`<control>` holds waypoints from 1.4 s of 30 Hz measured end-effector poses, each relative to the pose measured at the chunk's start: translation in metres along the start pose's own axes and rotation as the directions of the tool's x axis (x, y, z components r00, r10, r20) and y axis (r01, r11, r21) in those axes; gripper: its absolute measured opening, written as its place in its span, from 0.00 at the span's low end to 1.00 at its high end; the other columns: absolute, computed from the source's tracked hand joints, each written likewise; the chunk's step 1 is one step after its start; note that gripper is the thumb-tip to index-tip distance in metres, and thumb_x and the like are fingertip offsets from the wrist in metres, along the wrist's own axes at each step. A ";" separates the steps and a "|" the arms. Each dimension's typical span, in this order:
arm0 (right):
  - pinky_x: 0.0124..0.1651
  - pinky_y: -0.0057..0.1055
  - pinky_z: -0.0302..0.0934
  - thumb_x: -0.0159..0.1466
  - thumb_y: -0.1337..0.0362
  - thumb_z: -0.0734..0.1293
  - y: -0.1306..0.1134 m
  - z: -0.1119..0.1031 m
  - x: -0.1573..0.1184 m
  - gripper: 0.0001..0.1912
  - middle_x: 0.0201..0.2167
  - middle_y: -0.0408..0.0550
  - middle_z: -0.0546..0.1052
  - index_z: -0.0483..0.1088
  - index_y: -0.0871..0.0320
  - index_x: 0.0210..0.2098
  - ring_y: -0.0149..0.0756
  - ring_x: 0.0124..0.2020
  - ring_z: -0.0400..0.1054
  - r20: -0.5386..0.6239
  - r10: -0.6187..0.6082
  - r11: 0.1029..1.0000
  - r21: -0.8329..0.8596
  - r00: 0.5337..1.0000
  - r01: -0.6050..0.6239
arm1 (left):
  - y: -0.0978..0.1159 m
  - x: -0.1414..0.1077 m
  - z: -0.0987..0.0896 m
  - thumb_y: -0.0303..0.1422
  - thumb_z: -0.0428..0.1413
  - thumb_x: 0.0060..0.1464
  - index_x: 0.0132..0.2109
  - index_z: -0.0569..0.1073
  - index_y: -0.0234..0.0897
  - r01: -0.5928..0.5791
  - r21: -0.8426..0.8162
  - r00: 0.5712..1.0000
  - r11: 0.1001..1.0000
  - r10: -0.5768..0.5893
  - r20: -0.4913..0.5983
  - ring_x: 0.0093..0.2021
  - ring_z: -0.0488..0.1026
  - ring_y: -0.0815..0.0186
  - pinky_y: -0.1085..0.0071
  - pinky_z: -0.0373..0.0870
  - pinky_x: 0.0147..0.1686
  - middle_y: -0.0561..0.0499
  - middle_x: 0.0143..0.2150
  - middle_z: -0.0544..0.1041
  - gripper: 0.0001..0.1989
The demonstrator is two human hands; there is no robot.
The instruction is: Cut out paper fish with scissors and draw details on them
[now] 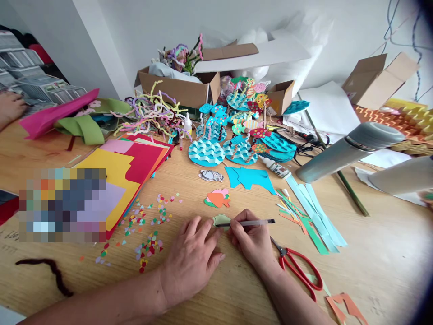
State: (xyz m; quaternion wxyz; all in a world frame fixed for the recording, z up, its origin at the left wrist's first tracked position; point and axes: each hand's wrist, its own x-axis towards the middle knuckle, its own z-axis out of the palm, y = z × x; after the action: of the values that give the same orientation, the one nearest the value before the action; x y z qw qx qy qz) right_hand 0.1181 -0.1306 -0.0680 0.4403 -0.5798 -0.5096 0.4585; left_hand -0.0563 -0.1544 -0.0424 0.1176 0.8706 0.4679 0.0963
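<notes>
A slim pen (255, 222) with a dark end is gripped in my right hand (252, 239), lying nearly level across a small pale green paper cutout (221, 219). My left hand (191, 253) rests flat on the table, fingers stretched, its fingertips at the cutout's left edge. Part of the cutout is hidden by the pen and fingers. Just beyond it are stacked orange, pink and green paper fish (217, 198) and a black-and-white fish drawing cutout (210, 175). Red-handled scissors (301, 268) lie right of my right wrist.
Left are confetti bits (149, 243), coloured paper sheets (118, 158) and a brown pipe cleaner (56, 273). Blue wavy discs (206, 152), a glue bottle (275, 167) and paper strips (313, 212) lie ahead. A grey flask (348, 149) stands right. Another person's hand (11, 106) shows far left.
</notes>
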 end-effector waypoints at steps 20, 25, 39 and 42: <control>0.15 0.21 0.51 0.61 0.57 0.66 -0.002 0.004 0.001 0.12 0.15 0.38 0.67 0.64 0.57 0.26 0.25 0.13 0.57 -0.015 0.013 0.998 0.068 1.000 -0.012 | 0.000 -0.002 0.003 0.43 0.48 0.60 0.59 0.64 0.44 0.035 -0.007 0.999 0.999 -0.035 0.001 0.54 0.57 0.53 0.52 0.60 0.53 0.43 0.52 0.63 0.22; 0.15 0.22 0.52 0.61 0.57 0.66 -0.004 0.003 0.000 0.12 0.17 0.39 0.69 0.64 0.57 0.27 0.26 0.14 0.60 0.005 0.018 0.997 0.070 1.000 -0.018 | 0.000 -0.003 0.003 0.42 0.49 0.60 0.59 0.64 0.43 0.036 -0.007 0.999 0.999 -0.036 0.017 0.51 0.58 0.53 0.52 0.60 0.51 0.44 0.48 0.63 0.22; 0.15 0.21 0.50 0.61 0.56 0.66 -0.005 0.004 0.001 0.13 0.14 0.38 0.67 0.64 0.57 0.27 0.26 0.13 0.57 0.006 0.025 0.999 0.046 1.000 -0.025 | 0.001 -0.001 0.000 0.42 0.49 0.60 0.59 0.65 0.42 0.032 0.003 0.999 0.999 -0.032 0.043 0.46 0.59 0.56 0.54 0.62 0.48 0.46 0.43 0.63 0.22; 0.14 0.22 0.50 0.61 0.55 0.66 -0.005 0.005 0.001 0.13 0.14 0.38 0.67 0.64 0.57 0.26 0.26 0.13 0.57 0.006 0.031 0.998 0.048 1.000 -0.031 | 0.001 -0.001 0.000 0.42 0.49 0.60 0.59 0.65 0.42 0.033 0.007 0.998 0.999 -0.034 0.047 0.46 0.59 0.56 0.54 0.62 0.48 0.45 0.43 0.64 0.22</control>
State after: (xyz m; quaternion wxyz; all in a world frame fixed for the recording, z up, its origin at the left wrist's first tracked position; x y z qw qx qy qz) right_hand 0.1126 -0.1293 -0.0642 0.4459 -0.5756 -0.4904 0.4789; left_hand -0.0561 -0.1551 -0.0425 0.1277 0.8650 0.4798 0.0722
